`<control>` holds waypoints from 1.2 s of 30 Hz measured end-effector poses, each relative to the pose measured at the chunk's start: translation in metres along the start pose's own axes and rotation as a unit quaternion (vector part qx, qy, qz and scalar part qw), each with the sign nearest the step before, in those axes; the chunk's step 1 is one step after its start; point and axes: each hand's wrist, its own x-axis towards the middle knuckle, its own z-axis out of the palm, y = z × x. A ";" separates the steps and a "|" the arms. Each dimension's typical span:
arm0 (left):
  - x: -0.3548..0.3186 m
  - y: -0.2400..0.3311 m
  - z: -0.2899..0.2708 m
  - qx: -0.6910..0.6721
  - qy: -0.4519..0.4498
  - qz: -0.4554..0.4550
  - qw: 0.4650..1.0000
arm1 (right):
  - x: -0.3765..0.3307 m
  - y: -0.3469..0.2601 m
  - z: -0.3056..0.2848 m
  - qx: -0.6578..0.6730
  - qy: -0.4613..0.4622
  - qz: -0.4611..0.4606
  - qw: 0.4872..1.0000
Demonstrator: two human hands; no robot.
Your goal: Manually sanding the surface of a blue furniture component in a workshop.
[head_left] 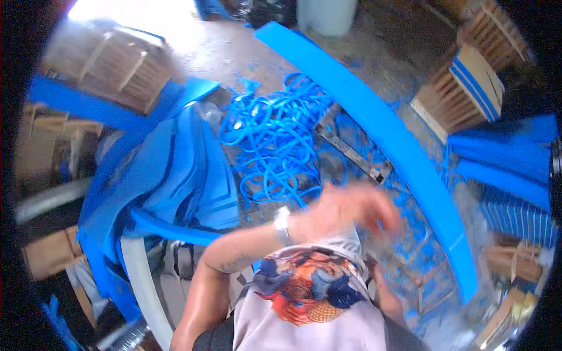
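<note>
My left arm [243, 248], with a white band [282, 225] at the wrist, reaches across in front of my body. My left hand [357, 209] is smeared by motion, so its fingers and anything in them cannot be made out. Only part of my right arm [386, 292] shows beside my printed shirt [310, 286]; the fingers of that hand are hidden. Beyond my left hand lies a tangled heap of blue strips [278, 137] on the floor. A long flat blue board [380, 123] curves past the right of that heap, apart from my left hand.
Stacked blue sheets [181, 169] droop at the left, near a pale curved edge [142, 292]. Slatted wooden crates [120, 67] stand at the far left, and another crate [459, 90] at the right. More blue sheets [506, 155] lie at the right. Blue scraps litter the floor.
</note>
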 end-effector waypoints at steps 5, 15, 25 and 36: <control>0.055 -0.076 -0.280 -0.042 0.450 -0.221 0.864 | 0.119 -0.059 0.001 -0.081 0.009 -0.008 0.997; 0.153 -0.289 -0.657 0.073 0.568 -0.388 0.722 | 0.165 -0.113 -0.003 0.237 0.135 0.279 0.921; 0.237 -0.425 -0.766 -0.054 0.509 -0.259 0.819 | 0.040 -0.122 0.056 0.167 0.131 0.340 0.916; 0.079 -0.391 -0.752 -0.153 0.536 -0.413 0.720 | 0.060 -0.149 0.098 0.140 0.158 0.423 0.881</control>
